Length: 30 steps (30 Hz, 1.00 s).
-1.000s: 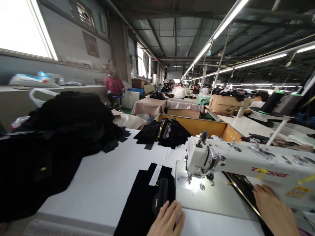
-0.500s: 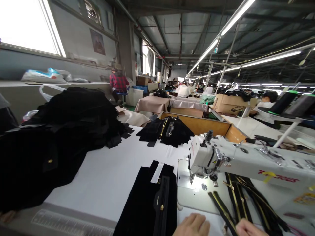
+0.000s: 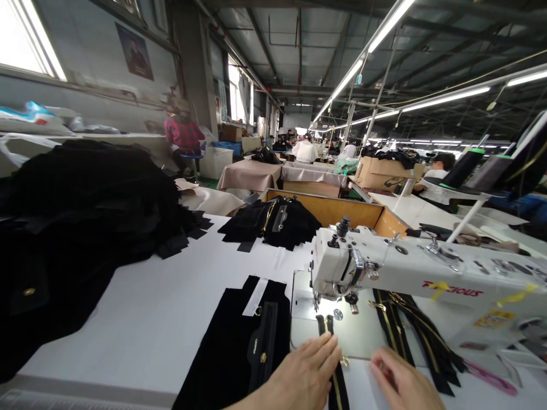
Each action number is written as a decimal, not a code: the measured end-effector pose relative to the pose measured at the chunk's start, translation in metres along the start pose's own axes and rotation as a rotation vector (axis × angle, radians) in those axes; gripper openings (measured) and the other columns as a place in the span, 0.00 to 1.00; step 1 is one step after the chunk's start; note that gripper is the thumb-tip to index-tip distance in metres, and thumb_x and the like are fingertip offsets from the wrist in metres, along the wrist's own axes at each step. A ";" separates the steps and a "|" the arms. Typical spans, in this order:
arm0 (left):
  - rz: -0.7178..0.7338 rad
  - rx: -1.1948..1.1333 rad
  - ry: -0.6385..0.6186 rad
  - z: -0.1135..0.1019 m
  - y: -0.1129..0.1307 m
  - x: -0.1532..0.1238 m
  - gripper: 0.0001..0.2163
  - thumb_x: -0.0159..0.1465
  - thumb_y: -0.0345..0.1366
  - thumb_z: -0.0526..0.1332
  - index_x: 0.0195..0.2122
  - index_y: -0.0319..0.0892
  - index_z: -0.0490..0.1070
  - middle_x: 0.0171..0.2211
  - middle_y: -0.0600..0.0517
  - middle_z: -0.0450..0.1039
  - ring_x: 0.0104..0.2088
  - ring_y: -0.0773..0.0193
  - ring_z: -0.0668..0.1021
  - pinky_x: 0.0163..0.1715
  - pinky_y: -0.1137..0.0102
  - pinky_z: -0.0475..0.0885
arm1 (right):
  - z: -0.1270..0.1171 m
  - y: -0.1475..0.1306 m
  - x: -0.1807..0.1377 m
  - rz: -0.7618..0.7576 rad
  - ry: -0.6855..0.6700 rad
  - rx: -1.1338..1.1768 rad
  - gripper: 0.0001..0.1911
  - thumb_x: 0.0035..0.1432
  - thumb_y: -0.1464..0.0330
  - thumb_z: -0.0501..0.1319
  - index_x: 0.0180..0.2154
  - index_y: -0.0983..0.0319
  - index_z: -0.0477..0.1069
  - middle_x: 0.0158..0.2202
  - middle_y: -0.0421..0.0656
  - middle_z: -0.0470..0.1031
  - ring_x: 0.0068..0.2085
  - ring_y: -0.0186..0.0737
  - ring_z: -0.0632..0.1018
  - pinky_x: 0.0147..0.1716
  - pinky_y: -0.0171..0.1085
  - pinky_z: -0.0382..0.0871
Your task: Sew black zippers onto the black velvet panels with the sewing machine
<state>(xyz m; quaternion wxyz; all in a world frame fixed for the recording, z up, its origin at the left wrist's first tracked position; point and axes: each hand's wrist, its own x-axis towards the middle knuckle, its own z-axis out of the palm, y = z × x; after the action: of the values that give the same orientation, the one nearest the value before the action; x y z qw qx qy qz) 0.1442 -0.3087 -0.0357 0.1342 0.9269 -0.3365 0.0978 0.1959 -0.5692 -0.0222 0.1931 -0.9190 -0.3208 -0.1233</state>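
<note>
Lays the left hand (image 3: 303,370) flat across a narrow black fabric zipper strip with gold teeth (image 3: 338,393), with the fingers straight and close together, pressing rather than pinching. Has the strip's upper end resting on the shiny metal plate (image 3: 361,335) of a white sewing machine with red lettering (image 3: 384,262), near the presser foot, and a gold zipper pull (image 3: 344,361) showing just beside the fingers. Holds the right hand (image 3: 405,378) just right of the strip, apart from it, with the fingers loosely curled; cannot tell whether gripping anything or not. Has more black zipper strips with gold teeth (image 3: 387,322) beyond that hand, partly beneath the machine's arm. To the left, on the white bench (image 3: 141,319), has a flat black fabric panel (image 3: 222,341) and, farther left, a large heap of black fabric pieces (image 3: 85,188).
</note>
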 end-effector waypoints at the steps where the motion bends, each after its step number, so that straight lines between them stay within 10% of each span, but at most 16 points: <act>1: 0.000 -0.013 -0.003 -0.003 0.000 -0.002 0.27 0.72 0.32 0.53 0.70 0.36 0.47 0.69 0.47 0.48 0.68 0.59 0.54 0.67 0.66 0.53 | -0.007 0.009 0.001 -0.006 0.075 -0.124 0.23 0.75 0.57 0.43 0.30 0.57 0.66 0.25 0.36 0.69 0.20 0.34 0.73 0.19 0.30 0.65; 5: -0.022 -0.052 -0.001 -0.018 0.004 -0.005 0.24 0.75 0.36 0.53 0.69 0.37 0.50 0.68 0.47 0.52 0.67 0.60 0.57 0.67 0.67 0.52 | -0.020 0.010 0.017 -0.220 0.362 -0.351 0.21 0.75 0.61 0.42 0.40 0.59 0.70 0.33 0.43 0.74 0.31 0.42 0.79 0.26 0.35 0.73; 13: -0.087 0.017 -0.006 -0.026 0.002 -0.010 0.23 0.64 0.27 0.61 0.60 0.31 0.60 0.55 0.40 0.67 0.56 0.51 0.71 0.58 0.64 0.69 | 0.016 -0.056 0.062 -0.414 -0.019 0.144 0.19 0.67 0.77 0.45 0.54 0.61 0.66 0.47 0.48 0.70 0.46 0.43 0.75 0.45 0.39 0.76; 18: -0.503 0.227 -0.159 -0.045 0.006 -0.027 0.21 0.57 0.28 0.60 0.53 0.30 0.69 0.48 0.37 0.69 0.45 0.44 0.73 0.44 0.55 0.76 | 0.023 -0.048 0.066 -0.441 0.011 0.112 0.15 0.67 0.74 0.49 0.52 0.62 0.66 0.47 0.48 0.69 0.47 0.44 0.74 0.45 0.40 0.76; 25: -0.539 0.262 -0.306 -0.062 -0.006 -0.015 0.25 0.50 0.23 0.62 0.52 0.26 0.69 0.47 0.33 0.68 0.44 0.42 0.74 0.37 0.59 0.79 | 0.027 -0.056 0.071 -0.512 0.013 0.027 0.24 0.65 0.76 0.48 0.60 0.63 0.62 0.51 0.50 0.68 0.52 0.44 0.73 0.49 0.41 0.75; 30: -0.667 -0.119 -0.113 -0.065 -0.018 -0.008 0.22 0.55 0.15 0.56 0.50 0.36 0.71 0.46 0.43 0.71 0.46 0.54 0.76 0.48 0.66 0.75 | 0.029 -0.056 0.072 -0.523 0.052 0.015 0.23 0.63 0.79 0.46 0.58 0.67 0.63 0.54 0.52 0.68 0.55 0.45 0.71 0.52 0.42 0.73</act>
<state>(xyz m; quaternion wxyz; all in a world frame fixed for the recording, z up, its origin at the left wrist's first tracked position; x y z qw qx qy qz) 0.1435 -0.2702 0.0197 0.1936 0.9805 -0.0267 -0.0227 0.2179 -0.4774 -0.0076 0.1696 -0.8000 -0.5433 -0.1902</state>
